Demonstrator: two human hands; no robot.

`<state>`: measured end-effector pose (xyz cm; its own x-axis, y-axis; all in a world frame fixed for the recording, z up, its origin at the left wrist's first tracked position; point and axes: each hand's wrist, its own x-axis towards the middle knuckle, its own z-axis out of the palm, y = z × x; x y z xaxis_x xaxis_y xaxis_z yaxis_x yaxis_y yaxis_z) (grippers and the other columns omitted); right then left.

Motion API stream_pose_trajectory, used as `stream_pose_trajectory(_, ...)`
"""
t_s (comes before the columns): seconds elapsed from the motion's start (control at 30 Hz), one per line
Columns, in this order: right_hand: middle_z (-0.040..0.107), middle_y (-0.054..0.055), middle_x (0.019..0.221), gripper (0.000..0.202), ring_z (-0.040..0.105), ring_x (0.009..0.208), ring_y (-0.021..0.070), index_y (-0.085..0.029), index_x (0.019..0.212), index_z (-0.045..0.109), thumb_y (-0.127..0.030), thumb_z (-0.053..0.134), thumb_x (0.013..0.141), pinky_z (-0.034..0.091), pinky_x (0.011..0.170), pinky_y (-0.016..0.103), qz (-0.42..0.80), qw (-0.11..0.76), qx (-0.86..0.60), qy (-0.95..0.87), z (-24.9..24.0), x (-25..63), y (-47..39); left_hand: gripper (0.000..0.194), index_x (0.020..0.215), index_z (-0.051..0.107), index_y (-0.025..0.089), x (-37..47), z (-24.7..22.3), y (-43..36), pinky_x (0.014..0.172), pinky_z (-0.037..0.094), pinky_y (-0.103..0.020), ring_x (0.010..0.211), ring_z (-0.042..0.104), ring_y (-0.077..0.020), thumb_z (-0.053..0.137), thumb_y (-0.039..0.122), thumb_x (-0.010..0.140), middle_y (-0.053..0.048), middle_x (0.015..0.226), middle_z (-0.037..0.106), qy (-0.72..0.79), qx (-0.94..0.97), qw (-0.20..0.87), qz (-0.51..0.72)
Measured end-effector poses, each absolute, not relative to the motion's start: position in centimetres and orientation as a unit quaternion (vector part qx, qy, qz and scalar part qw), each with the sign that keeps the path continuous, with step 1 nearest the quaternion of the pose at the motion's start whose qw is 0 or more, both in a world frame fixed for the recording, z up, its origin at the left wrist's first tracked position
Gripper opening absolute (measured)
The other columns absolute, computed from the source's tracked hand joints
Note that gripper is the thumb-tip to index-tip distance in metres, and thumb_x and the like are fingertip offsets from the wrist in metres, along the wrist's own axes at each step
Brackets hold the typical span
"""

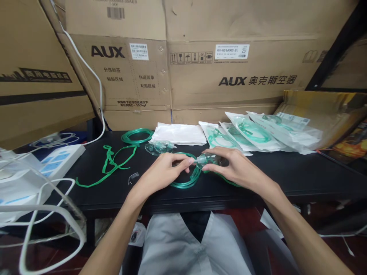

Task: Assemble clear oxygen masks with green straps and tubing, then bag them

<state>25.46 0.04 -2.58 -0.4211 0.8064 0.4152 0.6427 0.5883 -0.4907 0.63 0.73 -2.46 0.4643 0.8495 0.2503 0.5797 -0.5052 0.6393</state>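
Between my hands is a clear oxygen mask (pixel 204 159), held just above the desk. My right hand (pixel 239 165) wraps around its body with thumb and fingers on either side, hiding much of it. My left hand (pixel 168 170) pinches the small connector end of the mask, at its narrow left tip. Below them lies a coil of green tubing (pixel 186 185), partly covered by my fingers. A green strap (pixel 229 181) shows under my right hand. Whether the tubing is joined to the connector cannot be made out.
Left on the black desk lie green elastic straps (pixel 110 170), a small clear piece (pixel 133 177) and a green tubing coil (pixel 137 134). Behind are clear masks (pixel 160 147), white pouches (pixel 179 133) and packaged mask sets (pixel 249 131). A power strip (pixel 59 162) with white cables sits left.
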Motion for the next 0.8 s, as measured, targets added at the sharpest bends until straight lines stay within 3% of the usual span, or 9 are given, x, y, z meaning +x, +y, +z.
stream_pose_trajectory(0.4,0.074,0.004,0.125,0.043,0.068,0.116,0.0265,-0.025,0.126,0.07,-0.052,0.07,0.092,0.049,0.099,0.035,0.159,0.336,-0.416,-0.83,-2.7,25.6,0.3,0.045,0.08,0.072,0.019,1.4,-2.6,0.6,0.073,0.041,-0.027,0.078,0.061,-0.017,0.049,0.05,0.103,0.002,0.084,0.072,0.409,0.819,0.237,0.325)
stream_pose_trajectory(0.8,0.076,0.005,0.119,0.042,0.071,0.105,0.0276,-0.025,0.122,0.073,-0.053,0.07,0.091,0.052,0.091,0.036,0.175,0.328,-0.44,-0.818,-2.5,25.9,0.3,0.033,0.089,0.076,0.023,2.2,-3.3,0.4,0.08,0.041,-0.029,0.083,0.061,-0.0174,0.05,0.035,0.106,0.001,0.083,0.07,0.382,0.848,0.118,0.349)
